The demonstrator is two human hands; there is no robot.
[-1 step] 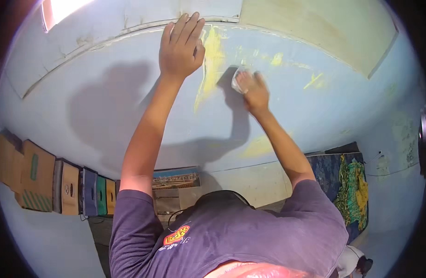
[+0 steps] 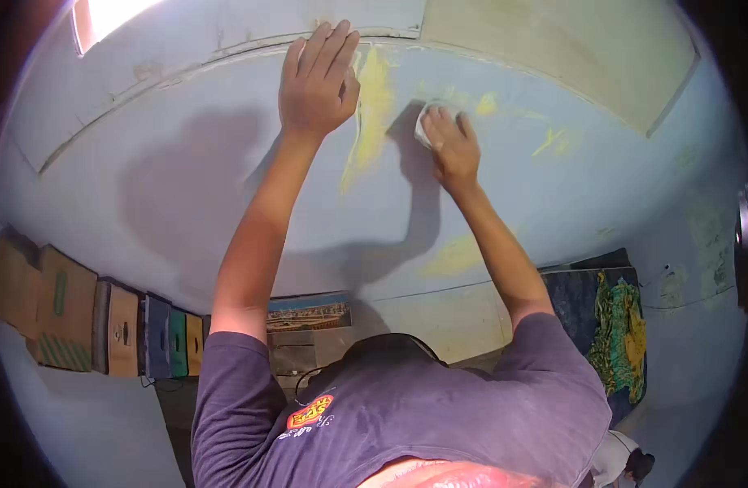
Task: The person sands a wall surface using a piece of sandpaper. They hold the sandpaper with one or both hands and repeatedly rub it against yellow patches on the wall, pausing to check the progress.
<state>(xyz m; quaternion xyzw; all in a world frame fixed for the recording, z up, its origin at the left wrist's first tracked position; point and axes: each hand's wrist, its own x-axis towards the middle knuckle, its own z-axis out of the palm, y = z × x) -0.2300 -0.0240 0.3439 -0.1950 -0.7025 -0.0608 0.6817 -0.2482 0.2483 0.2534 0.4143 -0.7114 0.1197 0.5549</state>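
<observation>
My left hand (image 2: 315, 85) lies flat on the pale blue wall (image 2: 227, 203), fingers spread and their tips reaching the ledge above. A yellow patch (image 2: 375, 98) runs down the wall beside it. To the right, my right hand (image 2: 455, 148) presses a whitish, sheet-like pad (image 2: 423, 130) against the wall. Only the pad's left and upper edges show; fingers cover the rest, and I cannot tell if it is paper or cloth. Smaller yellow smears (image 2: 486, 103) lie right of this hand.
A cream panel (image 2: 553, 57) borders the wall at the top right. Box-like cases (image 2: 123, 329) line the lower left. A framed picture (image 2: 309, 313) is low behind my left arm. Patterned green and yellow cloth (image 2: 622, 337) hangs at the lower right. Another person (image 2: 614, 455) is at the bottom right.
My right hand has shifted slightly right with the pad and looks sharper than before. My left hand stays in place.
</observation>
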